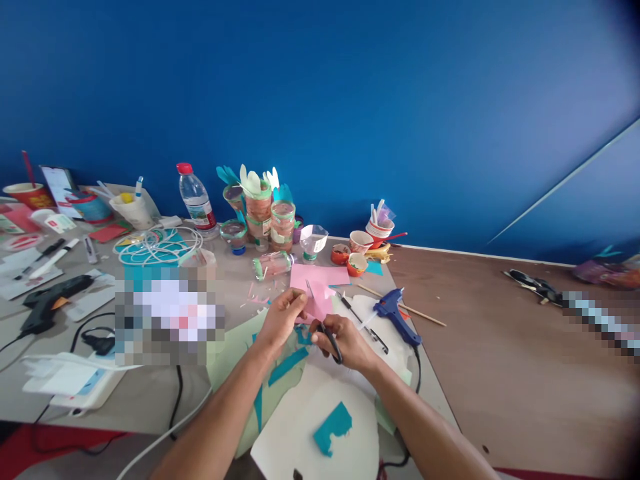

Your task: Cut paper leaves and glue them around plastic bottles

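My right hand (pixel 347 341) is closed round the black handles of a pair of scissors (pixel 337 348); the thin blades point away from me. Beside it, my left hand (pixel 284 317) pinches thumb against fingers, with pink paper (pixel 320 277) showing at the fingertips. How much of that paper it grips is partly hidden. Under both hands lie a pale green sheet (pixel 240 373) and a white sheet (pixel 320 407). Teal paper scraps (pixel 287 367) are scattered there, and a torn teal piece (pixel 333 428) rests nearer to me.
A blue glue gun (pixel 393 313), pen (pixel 350 305) and wooden stick (pixel 425 315) lie right. Behind stand decorated cups (pixel 259 210), a cut bottle top (pixel 313 241) and a water bottle (pixel 195 197). Leftward are a black glue gun (pixel 55 300), coiled white cable (pixel 157 247) and power strip (pixel 85 387).
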`<state>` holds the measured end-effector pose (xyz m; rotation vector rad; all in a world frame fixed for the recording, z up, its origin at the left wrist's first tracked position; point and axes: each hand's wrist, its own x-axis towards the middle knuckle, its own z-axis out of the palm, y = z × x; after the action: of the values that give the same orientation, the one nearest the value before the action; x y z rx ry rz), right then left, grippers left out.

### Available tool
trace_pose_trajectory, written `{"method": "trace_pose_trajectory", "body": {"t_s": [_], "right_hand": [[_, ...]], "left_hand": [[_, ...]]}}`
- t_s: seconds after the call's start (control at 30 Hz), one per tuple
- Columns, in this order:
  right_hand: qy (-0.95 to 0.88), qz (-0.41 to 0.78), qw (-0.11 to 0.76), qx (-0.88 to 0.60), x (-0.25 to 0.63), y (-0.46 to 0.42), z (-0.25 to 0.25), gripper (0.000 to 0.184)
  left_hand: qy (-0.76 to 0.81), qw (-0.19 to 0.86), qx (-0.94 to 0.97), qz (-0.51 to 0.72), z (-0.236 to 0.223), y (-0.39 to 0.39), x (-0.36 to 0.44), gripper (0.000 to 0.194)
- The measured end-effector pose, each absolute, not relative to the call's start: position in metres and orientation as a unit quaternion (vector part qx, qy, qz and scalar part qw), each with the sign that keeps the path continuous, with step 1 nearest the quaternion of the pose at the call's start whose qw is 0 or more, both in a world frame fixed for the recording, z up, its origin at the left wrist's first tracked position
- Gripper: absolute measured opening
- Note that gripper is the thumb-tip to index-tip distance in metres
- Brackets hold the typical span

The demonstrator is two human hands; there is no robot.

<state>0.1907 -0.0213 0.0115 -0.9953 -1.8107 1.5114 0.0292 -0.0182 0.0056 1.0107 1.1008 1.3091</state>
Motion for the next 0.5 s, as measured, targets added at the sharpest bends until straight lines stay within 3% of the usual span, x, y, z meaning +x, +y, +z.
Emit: {"method": "trace_pose_trajectory", "body": {"t_s": [0.5], "right_hand": [[-0.67, 0.565, 0.311, -0.368, 0.191, -0.02, 0.003, 0.043]], "left_hand": [[0.47, 0.554, 0.456, 0.514, 0.016, -0.021, 0.037, 0.028]]}}
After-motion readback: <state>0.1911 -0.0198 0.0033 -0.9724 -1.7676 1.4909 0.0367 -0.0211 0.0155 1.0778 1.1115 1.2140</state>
